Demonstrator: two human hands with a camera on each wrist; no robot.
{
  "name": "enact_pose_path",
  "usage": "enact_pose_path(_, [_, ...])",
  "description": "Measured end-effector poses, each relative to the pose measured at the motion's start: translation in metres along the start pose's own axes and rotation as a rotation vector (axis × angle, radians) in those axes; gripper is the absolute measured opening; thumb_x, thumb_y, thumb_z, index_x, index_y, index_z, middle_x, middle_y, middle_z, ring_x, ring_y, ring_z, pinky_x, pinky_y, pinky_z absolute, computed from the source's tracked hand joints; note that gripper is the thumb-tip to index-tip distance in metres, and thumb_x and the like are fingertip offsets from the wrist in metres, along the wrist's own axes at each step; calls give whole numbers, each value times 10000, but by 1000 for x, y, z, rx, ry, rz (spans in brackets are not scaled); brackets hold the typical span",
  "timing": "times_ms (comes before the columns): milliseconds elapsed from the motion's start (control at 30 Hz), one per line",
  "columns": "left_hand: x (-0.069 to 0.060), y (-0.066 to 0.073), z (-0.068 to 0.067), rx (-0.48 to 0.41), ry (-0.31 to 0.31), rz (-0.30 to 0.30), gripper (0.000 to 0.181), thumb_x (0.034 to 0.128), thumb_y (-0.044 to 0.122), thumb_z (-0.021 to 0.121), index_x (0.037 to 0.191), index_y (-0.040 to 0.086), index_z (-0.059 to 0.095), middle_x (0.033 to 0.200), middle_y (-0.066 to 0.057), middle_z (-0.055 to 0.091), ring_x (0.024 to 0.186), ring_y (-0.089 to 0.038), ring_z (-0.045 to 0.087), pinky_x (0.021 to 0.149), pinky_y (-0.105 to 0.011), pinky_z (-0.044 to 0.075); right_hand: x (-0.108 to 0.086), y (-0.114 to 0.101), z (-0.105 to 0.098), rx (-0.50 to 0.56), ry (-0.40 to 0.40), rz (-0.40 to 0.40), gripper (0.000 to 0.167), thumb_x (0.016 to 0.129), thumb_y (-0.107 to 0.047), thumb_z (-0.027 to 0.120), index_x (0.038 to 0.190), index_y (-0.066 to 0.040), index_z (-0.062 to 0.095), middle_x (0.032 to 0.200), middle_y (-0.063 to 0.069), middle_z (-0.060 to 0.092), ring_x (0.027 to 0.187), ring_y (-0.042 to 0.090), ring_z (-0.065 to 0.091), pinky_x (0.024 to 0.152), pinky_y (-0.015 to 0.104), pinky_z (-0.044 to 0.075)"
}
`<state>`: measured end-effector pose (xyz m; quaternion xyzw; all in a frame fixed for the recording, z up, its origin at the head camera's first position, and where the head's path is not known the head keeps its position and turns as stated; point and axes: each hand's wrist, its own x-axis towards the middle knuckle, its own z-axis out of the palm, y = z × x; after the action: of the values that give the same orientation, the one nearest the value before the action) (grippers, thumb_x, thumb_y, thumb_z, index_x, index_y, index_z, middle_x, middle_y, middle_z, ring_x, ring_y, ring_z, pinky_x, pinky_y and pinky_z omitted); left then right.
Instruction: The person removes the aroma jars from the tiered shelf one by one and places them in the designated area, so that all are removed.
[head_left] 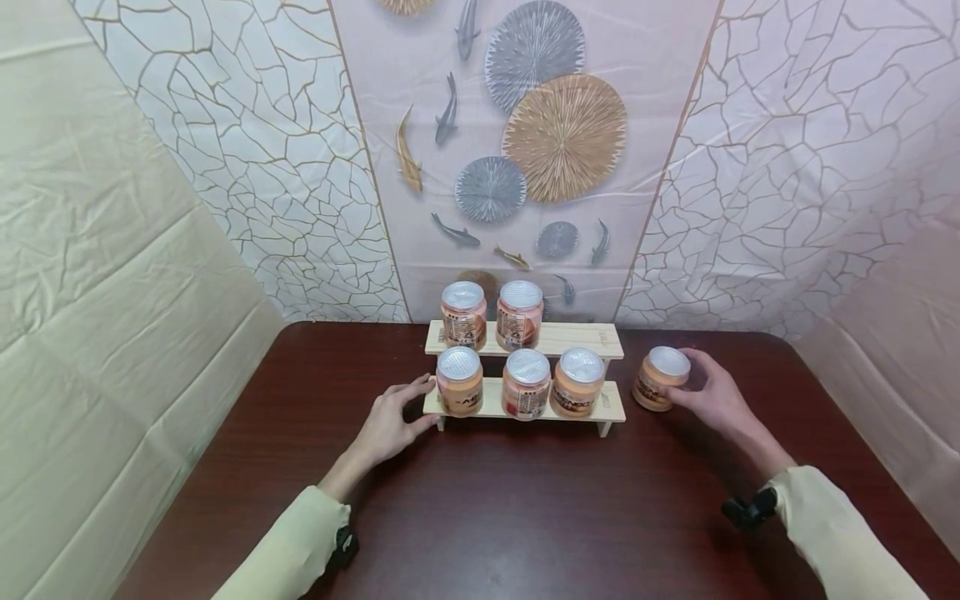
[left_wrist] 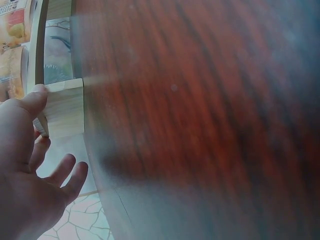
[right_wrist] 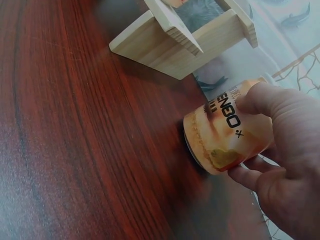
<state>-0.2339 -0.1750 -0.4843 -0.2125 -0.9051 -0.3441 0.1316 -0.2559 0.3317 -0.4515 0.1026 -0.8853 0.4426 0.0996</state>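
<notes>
Head view: right hand (head_left: 712,395) grips a jar (head_left: 658,382), three o'clock; left hand (head_left: 392,418) pinches the lower shelf (head_left: 492,400), nine o'clock; tugging could upset it.

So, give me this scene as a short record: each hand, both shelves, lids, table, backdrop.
left hand: holds the left end of the lower shelf
right hand: grips a jar right of the shelves
upper shelf: two jars
lower shelf: three jars
lids: pale, on all six jars
table: dark reddish brown
backdrop: printed fish and round shapes
</notes>
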Motion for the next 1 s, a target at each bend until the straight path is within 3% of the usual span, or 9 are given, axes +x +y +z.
enact_pose_path(300, [0, 0, 0, -2, 8, 2, 543, 821, 179, 846, 1314, 53, 658, 1398, -117, 580, 1167, -438, 566, 954, -608, 434, -2, 0, 0, 41, -7, -17, 694, 809, 83, 758, 1383, 160, 376, 1282, 383, 494, 1143, 512, 522, 854, 185, 473])
enact_pose_path(433, [0, 0, 0, 3, 7, 1, 544, 823, 184, 845, 1318, 57, 656, 1400, -112, 579, 1169, -434, 565, 955, -611, 432, -1, -8, -5, -20, 6, -12, 751, 817, 37, 769, 1419, 154, 334, 1331, 398, 439, 1181, 528, 479, 946, 438, 466])
enact_pose_path(533, [0, -1, 0, 7, 8, 4, 543, 824, 187, 845, 1316, 55, 657, 1397, -122, 580, 1169, -440, 564, 951, -614, 433, 4, -24, -10, -96, 66, -71, 775, 808, -8, 786, 1425, 146, 344, 1340, 392, 416, 1184, 530, 447, 933, 638, 396])
enact_pose_path(667, [-1, -1, 0, 7, 8, 0, 547, 821, 182, 846, 1318, 59, 656, 1400, -129, 577, 1171, -446, 560, 947, -622, 431, 17, -58, -12, -111, 118, -184, 736, 802, -16, 795, 1413, 117, 407, 1349, 340, 439, 1198, 501, 450, 925, 642, 401])
enact_pose_path(833, [0, -2, 1, 10, 3, 2, 545, 822, 184, 846, 1319, 62, 656, 1403, -125, 575, 1170, -442, 561, 943, -614, 439, 37, -100, -3, -35, 26, -257, 694, 840, -26, 785, 1432, 57, 432, 1334, 285, 514, 1195, 452, 504, 950, 564, 435])
enact_pose_path(1000, [0, -2, 0, 7, 5, 10, 542, 827, 189, 841, 1319, 58, 655, 1401, -127, 576, 1170, -446, 561, 943, -621, 435, 55, -131, 17, 83, -105, -244, 643, 880, -20, 747, 1435, 36, 428, 1300, 259, 544, 1163, 428, 548, 952, 545, 467])
